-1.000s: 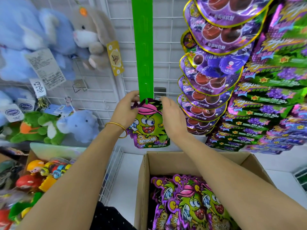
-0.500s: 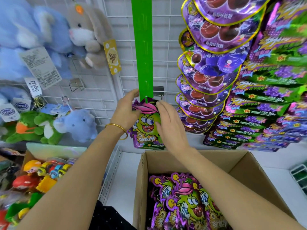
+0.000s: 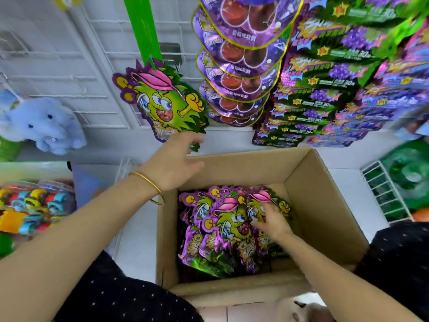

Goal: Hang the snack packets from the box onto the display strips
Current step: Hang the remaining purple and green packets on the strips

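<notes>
1. The cardboard box (image 3: 325, 194) stands open-topped on the white surface below the display, with its flaps out of the way.
2. Inside it, snack packets (image 3: 229, 224) lie in overlapping rows against the left and middle of the box. They are purple-edged, with a green cartoon face in a pink cap. Bare cardboard shows along the right wall.
3. One hung packet (image 3: 167, 101) of the same kind dangles, tilted, from the bottom end of the green display strip (image 3: 141, 29).
4. The left hand (image 3: 176, 163), with a gold bangle (image 3: 148, 180) at the wrist, hovers just under that packet. Its fingers are spread and loose and it holds nothing.
5. The right hand (image 3: 271, 221) is down in the box, with its fingers on the rightmost packet. Motion blur hides whether they pinch it or merely rest on it.
6. To the right of the strip hang columns of round purple packets (image 3: 241, 66) and green-and-purple packets (image 3: 325, 89).
7. At the left, a clear tub (image 3: 14, 184) holds small coloured toys.
8. At the right, a white wire basket (image 3: 385, 191) holds something green, too blurred to identify.
</notes>
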Demonstrator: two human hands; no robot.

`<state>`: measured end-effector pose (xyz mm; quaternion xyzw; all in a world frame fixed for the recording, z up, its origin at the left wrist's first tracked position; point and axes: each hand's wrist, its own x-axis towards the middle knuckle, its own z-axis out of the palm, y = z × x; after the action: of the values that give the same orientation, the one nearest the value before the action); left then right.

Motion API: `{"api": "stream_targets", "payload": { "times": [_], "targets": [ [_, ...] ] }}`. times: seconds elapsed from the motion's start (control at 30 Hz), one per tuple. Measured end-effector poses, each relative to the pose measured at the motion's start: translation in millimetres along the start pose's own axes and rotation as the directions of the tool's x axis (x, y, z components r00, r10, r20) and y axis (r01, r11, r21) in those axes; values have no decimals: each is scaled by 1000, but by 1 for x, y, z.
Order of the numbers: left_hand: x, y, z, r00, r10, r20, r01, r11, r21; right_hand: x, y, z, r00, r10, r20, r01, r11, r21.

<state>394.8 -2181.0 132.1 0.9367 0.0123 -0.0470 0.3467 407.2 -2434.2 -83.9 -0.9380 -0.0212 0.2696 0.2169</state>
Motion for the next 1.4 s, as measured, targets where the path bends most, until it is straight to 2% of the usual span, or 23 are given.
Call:
{"api": "stream_targets", "payload": {
  "times": [0.1,0.2,0.37,0.5,0.6,0.77,0.87,0.93,0.97,1.03,1.1,1.13,1.17,1.23,1.3,1.4],
  "targets": [
    [5,1,3,999,-36,37,36,999,-11,12,5,4,990,144,-7,-144,988,63],
    [12,0,5,998,-50,41,50,999,-14,24,2,7,962,259,88,-269,954,136],
    [19,-1,10,994,-85,69,88,995,-37,34,-9,33,917,364,162,-369,929,6],
    [21,-3,12,992,-97,77,101,994,-40,36,-14,48,905,422,53,-413,902,-123],
    [21,-4,14,991,-110,75,114,993,-43,37,-14,47,931,363,-28,-361,911,-201],
    [24,-1,21,985,-130,116,140,987,-75,30,-7,16,979,167,-120,-191,954,-233],
    [27,2,30,969,-190,158,218,957,-190,17,-17,-17,966,63,-249,-99,986,-133],
    [27,7,39,923,-305,233,375,848,-374,6,-27,-41,952,-8,-307,-2,1000,-31],
    [26,11,44,874,-378,305,484,733,-477,-1,-34,-51,947,-63,-316,66,998,1],
    [23,16,53,745,-458,485,662,413,-626,-18,-51,-65,928,-217,-302,228,974,0],
    [23,14,57,656,-427,622,724,123,-679,-39,-76,-70,867,-418,-273,430,903,-15],
    [23,11,56,639,-391,663,730,36,-682,-48,-88,-70,820,-511,-256,528,849,-6],
    [23,7,55,639,-361,680,733,15,-680,-57,-98,-69,773,-587,-241,606,795,5],
    [21,1,48,661,-339,670,736,117,-667,-64,-109,-65,709,-674,-209,688,726,-6],
    [17,-1,40,709,-351,612,702,262,-663,-62,-112,-62,690,-707,-156,714,700,-14],
    [12,-10,31,790,-386,476,611,431,-664,-62,-114,-65,675,-725,-137,738,662,129]
  ]
}}
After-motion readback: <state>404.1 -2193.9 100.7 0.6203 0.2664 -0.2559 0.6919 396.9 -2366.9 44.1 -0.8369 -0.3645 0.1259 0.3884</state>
